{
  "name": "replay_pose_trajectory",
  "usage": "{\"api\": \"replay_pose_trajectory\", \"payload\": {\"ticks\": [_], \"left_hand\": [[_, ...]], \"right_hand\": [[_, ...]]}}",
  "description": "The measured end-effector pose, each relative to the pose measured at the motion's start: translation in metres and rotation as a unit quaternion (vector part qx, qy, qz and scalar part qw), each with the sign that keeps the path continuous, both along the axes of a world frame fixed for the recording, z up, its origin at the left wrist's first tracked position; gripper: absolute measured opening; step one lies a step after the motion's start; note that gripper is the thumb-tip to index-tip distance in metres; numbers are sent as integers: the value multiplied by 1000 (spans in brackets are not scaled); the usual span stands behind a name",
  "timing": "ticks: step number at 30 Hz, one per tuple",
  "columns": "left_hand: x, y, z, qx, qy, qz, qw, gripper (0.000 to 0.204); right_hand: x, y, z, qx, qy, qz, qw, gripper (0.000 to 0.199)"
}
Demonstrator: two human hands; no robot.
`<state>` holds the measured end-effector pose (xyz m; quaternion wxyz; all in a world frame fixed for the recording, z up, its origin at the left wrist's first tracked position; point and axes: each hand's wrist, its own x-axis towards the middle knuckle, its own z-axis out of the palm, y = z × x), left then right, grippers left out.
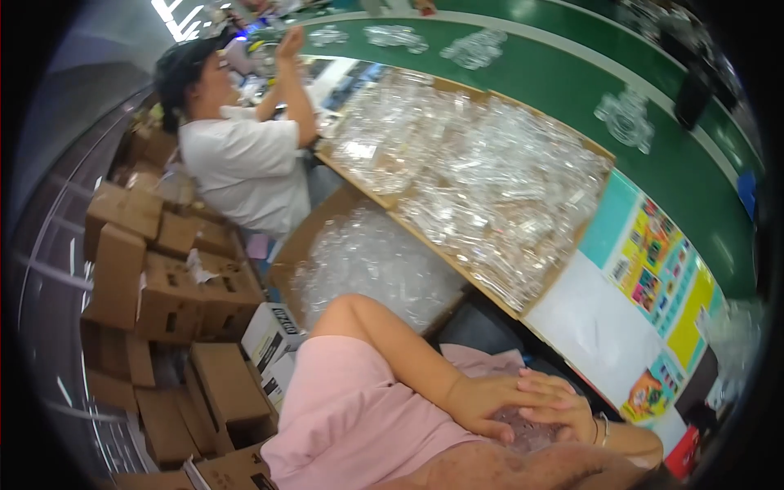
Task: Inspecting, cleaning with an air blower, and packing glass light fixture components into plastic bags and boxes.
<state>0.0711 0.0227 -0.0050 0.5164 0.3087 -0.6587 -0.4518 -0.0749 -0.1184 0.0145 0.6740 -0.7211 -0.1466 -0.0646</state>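
The person sits with both hands in the lap, on the pink cloth (351,416); the left hand (490,402) lies curled over a small clear plastic piece (531,434), and the right hand (563,408) cups it from the other side, fingers of both closed around it and overlapping; how firmly they pinch I cannot tell, since the piece is mostly hidden under them; this looks like the handling step on a single piece, worked between the palms; the next move would seem to call for a steady two-handed hold and a reach up toward the cardboard tray (408,216), heaped with like clear pieces, just ahead; a box of clear pieces (371,257) stands below it; a co-worker in a white shirt (245,171) sits to the left by stacked cartons (155,286)
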Motion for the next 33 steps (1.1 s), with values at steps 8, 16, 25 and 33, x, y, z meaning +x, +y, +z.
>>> {"api": "replay_pose_trajectory", "payload": {"ticks": [8,16,25,33], "left_hand": [[7,-18,-7,178,141,50,973,72],[6,-39,-15,373,346,3,861,81],[21,-61,23,225,564,198,769,59],[3,-52,30,185,532,215,798,64]], "right_hand": [[5,-18,-19,113,118,-43,986,58],[-12,-15,-33,476,87,-355,800,45],[-26,-11,-20,269,75,-282,918,64],[-34,9,-21,284,-51,-262,921,43]]}}
